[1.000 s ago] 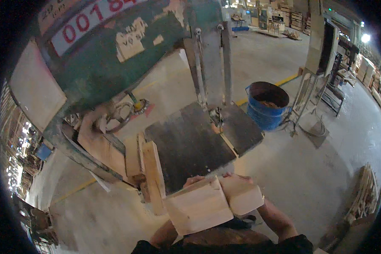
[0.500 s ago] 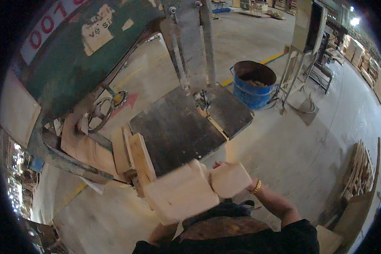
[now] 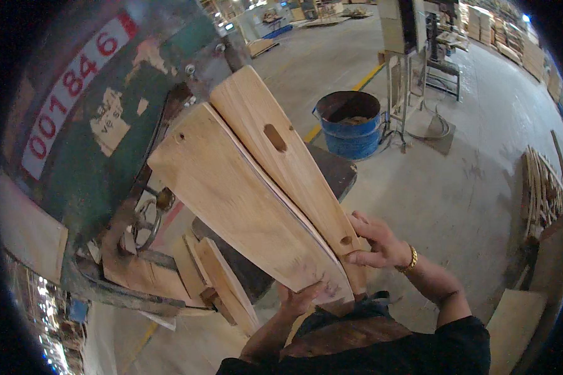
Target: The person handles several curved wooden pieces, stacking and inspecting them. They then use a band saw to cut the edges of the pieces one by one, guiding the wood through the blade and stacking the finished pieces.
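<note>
Two long pale wooden boards are held up side by side in front of me, slanting from my body toward the far left. My left hand (image 3: pixel 301 296) is closed around the lower end of the wider board (image 3: pixel 231 194), which has a small hole near its far corner. My right hand (image 3: pixel 381 242) grips the near end of the narrower board (image 3: pixel 301 167), its thumb and fingers near a small hole. An oblong slot pierces this board farther up. The boards lie nearly edge to edge, with a thin dark gap between them.
Behind the boards, a green machine (image 3: pixel 75 125) with a dark worktable (image 3: pixel 336 172) is partly hidden. Wooden offcuts (image 3: pixel 222 275) rest at the table's left side. Beyond stands a blue drum (image 3: pixel 351 134). Wood strips (image 3: pixel 541 194) are stacked at the right.
Both boards have swung up from being seen nearly end-on to showing their long faces, now covering much of the worktable. The view has shifted, and both hands show more fully.
</note>
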`<state>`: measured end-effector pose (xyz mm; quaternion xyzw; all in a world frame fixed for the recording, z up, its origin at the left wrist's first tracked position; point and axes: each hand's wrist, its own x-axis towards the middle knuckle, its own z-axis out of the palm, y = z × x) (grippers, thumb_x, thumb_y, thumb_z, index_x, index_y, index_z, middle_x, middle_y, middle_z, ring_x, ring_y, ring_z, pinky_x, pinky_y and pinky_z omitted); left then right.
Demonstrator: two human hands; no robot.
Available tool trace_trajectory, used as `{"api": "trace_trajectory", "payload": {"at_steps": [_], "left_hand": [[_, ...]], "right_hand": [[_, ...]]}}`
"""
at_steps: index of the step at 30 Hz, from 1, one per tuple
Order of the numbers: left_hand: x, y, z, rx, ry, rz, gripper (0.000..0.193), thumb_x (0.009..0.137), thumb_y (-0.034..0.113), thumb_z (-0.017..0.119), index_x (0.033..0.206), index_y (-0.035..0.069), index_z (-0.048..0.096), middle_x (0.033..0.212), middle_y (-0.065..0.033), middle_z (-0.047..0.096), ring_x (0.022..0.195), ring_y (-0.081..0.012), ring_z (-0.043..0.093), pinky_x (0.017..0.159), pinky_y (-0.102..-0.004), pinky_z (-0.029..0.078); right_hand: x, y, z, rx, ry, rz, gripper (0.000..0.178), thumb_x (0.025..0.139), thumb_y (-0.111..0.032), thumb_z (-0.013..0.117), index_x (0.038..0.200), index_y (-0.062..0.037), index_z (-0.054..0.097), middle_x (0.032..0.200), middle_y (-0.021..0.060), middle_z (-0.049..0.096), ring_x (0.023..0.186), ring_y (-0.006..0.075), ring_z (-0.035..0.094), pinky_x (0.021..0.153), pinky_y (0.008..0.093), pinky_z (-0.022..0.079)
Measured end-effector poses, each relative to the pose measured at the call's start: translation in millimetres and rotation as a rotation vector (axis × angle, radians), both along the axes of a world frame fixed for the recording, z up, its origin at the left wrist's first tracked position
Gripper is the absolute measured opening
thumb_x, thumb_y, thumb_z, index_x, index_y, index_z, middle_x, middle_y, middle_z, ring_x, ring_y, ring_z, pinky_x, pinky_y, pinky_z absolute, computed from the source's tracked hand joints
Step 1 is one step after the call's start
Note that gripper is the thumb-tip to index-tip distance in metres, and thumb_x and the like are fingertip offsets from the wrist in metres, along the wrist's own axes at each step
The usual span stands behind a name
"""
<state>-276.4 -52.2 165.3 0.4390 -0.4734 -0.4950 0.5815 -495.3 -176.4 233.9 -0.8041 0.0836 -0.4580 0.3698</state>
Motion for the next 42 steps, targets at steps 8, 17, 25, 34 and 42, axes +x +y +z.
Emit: {"api": "trace_trajectory", "payload": {"at_steps": [8,17,25,34,42], "left_hand": [[-22.7,-26.4,71.2,-0.243,-0.171,0.077,0.066,0.071,-0.003,0.06,0.131,0.003,0.033,0.117,-0.0158,0.049,0.105,-0.0272,0.054,0.089,-0.04,0.048],[-38.4,-74.3,174.0,-0.331,0.23,0.04,0.072,0.068,-0.004,0.061,0.133,0.002,0.032,0.12,-0.0171,0.049,0.104,-0.0278,0.056,0.086,-0.0394,0.05],[-47.2,-78.3,215.7,-0.519,0.131,0.126,0.071,0.068,-0.001,0.061,0.132,-0.004,0.033,0.118,-0.0202,0.05,0.103,-0.028,0.056,0.086,-0.0395,0.049],[-53.3,-77.7,239.3,-0.527,0.065,0.146,0.068,0.07,-0.003,0.058,0.133,-0.004,0.033,0.12,-0.0194,0.049,0.105,-0.0283,0.055,0.09,-0.0404,0.047],[-24.2,-87.2,229.9,-0.498,-0.004,0.178,0.062,0.072,0.009,0.059,0.128,-0.007,0.038,0.117,-0.0205,0.051,0.106,-0.0306,0.055,0.092,-0.044,0.046]], "right_hand": [[-12.9,-9.5,49.6,-0.177,-0.061,-0.192,0.07,0.079,-0.034,0.068,0.131,0.0034,0.041,0.077,0.0121,0.046,0.067,0.0243,0.046,0.058,0.034,0.039],[-18.4,-18.5,133.7,-0.332,-0.176,-0.378,0.058,0.087,-0.028,0.057,0.131,0.0059,0.041,0.096,0.0161,0.056,0.083,0.025,0.055,0.076,0.0325,0.044],[-7.8,-28.1,155.6,-0.41,-0.333,-0.374,0.049,0.092,-0.023,0.049,0.13,0.0064,0.04,0.112,0.0216,0.056,0.099,0.0292,0.059,0.084,0.0339,0.044],[6.2,-43.6,163.2,-0.376,-0.405,-0.302,0.044,0.093,-0.027,0.046,0.126,0.0015,0.045,0.094,0.0184,0.06,0.084,0.027,0.059,0.075,0.0348,0.045],[17.5,-43.6,161.9,-0.319,-0.509,-0.228,0.046,0.094,-0.03,0.038,0.127,0.002,0.044,0.093,0.0178,0.06,0.082,0.0242,0.059,0.074,0.0328,0.045]]}}
